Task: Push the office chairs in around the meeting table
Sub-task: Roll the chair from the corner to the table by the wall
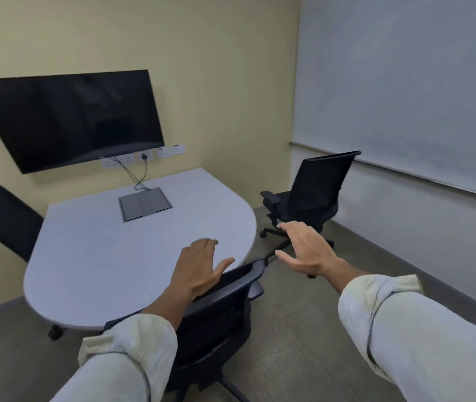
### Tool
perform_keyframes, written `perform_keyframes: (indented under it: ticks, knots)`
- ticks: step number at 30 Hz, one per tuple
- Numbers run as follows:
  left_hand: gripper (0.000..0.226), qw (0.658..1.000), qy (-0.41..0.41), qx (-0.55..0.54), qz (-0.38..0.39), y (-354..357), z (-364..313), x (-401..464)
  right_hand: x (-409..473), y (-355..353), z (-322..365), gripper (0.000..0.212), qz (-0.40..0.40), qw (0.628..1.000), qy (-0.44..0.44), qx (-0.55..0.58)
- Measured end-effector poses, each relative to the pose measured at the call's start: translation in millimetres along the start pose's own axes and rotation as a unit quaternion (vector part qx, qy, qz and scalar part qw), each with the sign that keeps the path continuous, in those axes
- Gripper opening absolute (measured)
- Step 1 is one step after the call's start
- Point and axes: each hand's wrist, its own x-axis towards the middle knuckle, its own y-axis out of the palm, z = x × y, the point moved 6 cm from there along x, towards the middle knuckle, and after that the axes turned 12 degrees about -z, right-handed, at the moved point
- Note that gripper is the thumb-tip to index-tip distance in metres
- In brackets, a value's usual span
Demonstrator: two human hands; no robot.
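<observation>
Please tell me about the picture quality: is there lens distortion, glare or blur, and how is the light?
Head view: wide-angle distortion bends the whiteboard edge and tilts the screen; the dark screen shows faint reflections, no strong glare; light is soft and even, with only weak shadows under the meeting table; the left hand and right hand look slightly soft, the far chair too.

Bench: smooth, matt pale laminate
Near chair back: black mesh, probably cloth
Screen: glossy black
Floor: rough carpet
</observation>
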Motion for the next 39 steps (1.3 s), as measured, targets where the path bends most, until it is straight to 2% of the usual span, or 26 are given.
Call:
perform_keyframes:
  ticks: [6,11,19,29,39]
  knots:
    - [0.087,0.999,0.039,0.003,-0.016,28,-78,67,9,-39,-85,0.069,-0.02,0.999,0.001,-0.046]
    - [0.084,0.992,0.113,0.042,-0.02,61,-160,126,26,-76,-169,0.072,-0.014,0.996,-0.012,-0.084]
    - [0.082,0.992,0.111,0.035,-0.045,103,-266,227,52,-131,-303,0.073,-0.046,0.991,0.021,-0.123]
    - [0.092,0.993,0.106,0.031,-0.046,188,-310,345,88,-92,-438,0.07,-0.028,0.988,0.059,-0.138]
    - [0.095,0.995,0.082,0.039,-0.037,299,-302,499,175,-30,-563,0.073,-0.017,0.985,0.126,-0.114]
